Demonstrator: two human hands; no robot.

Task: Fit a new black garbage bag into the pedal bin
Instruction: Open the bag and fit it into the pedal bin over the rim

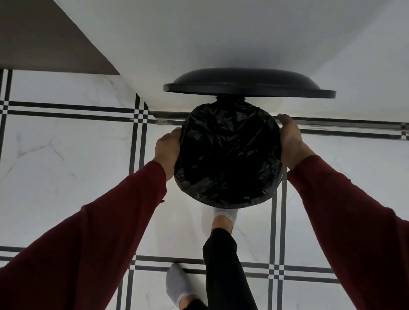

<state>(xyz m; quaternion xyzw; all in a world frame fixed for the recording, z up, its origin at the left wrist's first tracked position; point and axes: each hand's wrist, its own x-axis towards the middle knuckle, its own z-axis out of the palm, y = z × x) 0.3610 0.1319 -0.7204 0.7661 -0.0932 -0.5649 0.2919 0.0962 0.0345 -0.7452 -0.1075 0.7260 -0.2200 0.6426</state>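
Observation:
Seen from above, the pedal bin stands against the white wall with its black lid (pixel 249 84) raised upright. A crinkled black garbage bag (pixel 230 154) lines the opening and is folded over the rim, hiding the bin's body. My left hand (pixel 167 151) grips the bag-covered rim on the left side. My right hand (pixel 290 144) holds the rim on the right, fingers curled over the bag's edge. A foot in a grey sock (pixel 225 215) reaches under the bin's front, where the pedal is hidden.
The floor is white marble tile (pixel 64 169) with black grid lines. A white wall (pixel 207 34) rises behind the bin, with a dark panel (pixel 37 34) at the upper left. My other foot (pixel 178 288) stands on the floor behind.

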